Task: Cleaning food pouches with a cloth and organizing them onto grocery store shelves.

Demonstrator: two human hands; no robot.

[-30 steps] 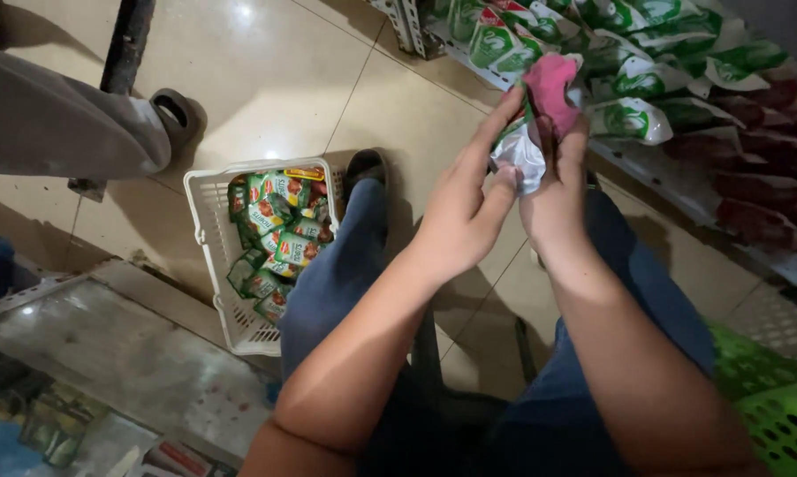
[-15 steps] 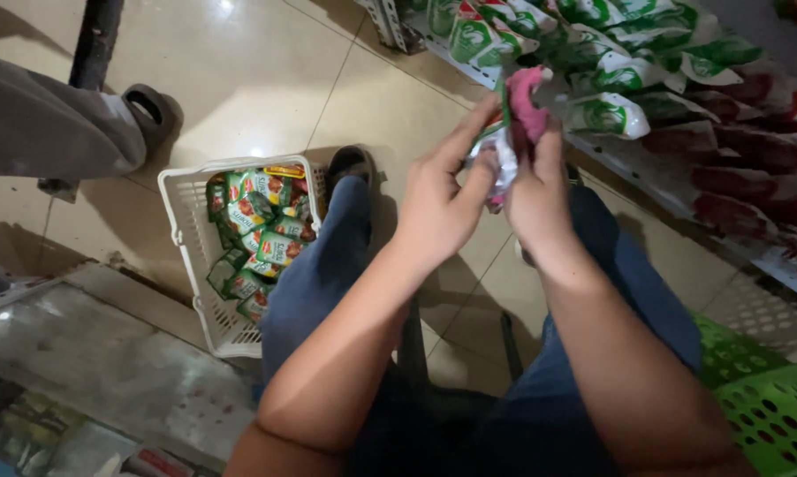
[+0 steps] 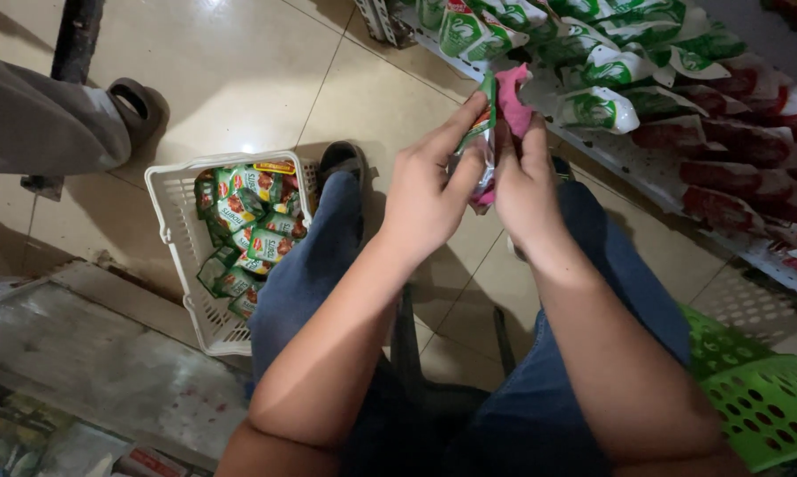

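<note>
Both hands hold packet (image 3: pixel 484 141) upright (long axis vertical)

The cloth (image 3: pixel 511 102) was pink, the packet (image 3: pixel 481 141) green and white, the basket (image 3: pixel 179 256) white, the crate (image 3: pixel 763 402) green, the trousers (image 3: pixel 619 300) blue.

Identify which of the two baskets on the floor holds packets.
The white basket left of the knees, filled with green packets; the green basket looks empty.

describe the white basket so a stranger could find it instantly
Start at the person's left knee, in blue jeans, over the beige tiled floor. Just left of it sits the white basket, full of green packets; the other basket, bottom right, is green.
</note>
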